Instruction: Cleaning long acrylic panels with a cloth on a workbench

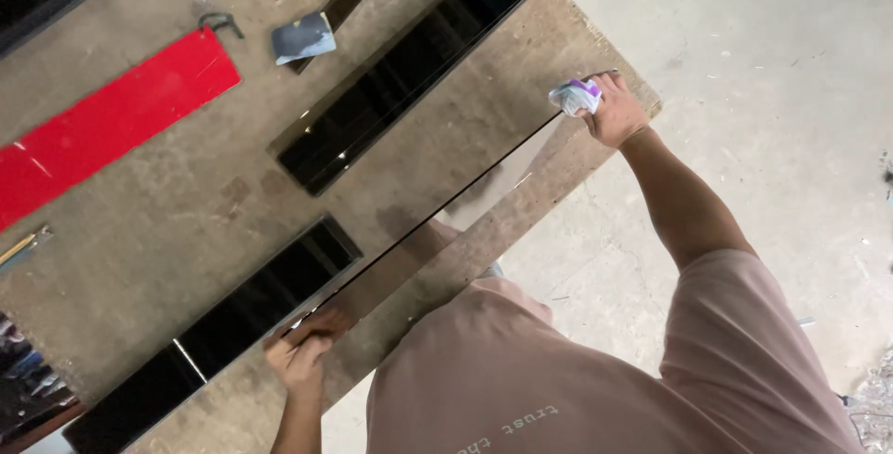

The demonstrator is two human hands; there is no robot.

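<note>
Two hands on one long glass strip (437, 217), which lies slantwise along the bench (186, 221) edge, running from 7 o'clock up toward 1 o'clock. Our left hand (298, 353), at 7 o'clock, has its fingers closed on the strip's near end. Our right hand (612, 112), at 1 o'clock, is closed around a white-and-purple cloth (575, 96) pressed at the far end.

To do this well, we judge the left hand should keep the near end pinned so the strip doesn't skate off the bench. The cloth should stay bunched between palm and glass, with bare skin off the sharp edge. Light, even pressure, since the far end sits right at the bench corner.

Strip looks thin, tinted and mirror-like, its top edge a dark line and its face reflecting shirt and bench. No chips visible.

Nearby: black strips (409, 63) at 12 o'clock, a red strip (112, 119) at 10 o'clock.
</note>
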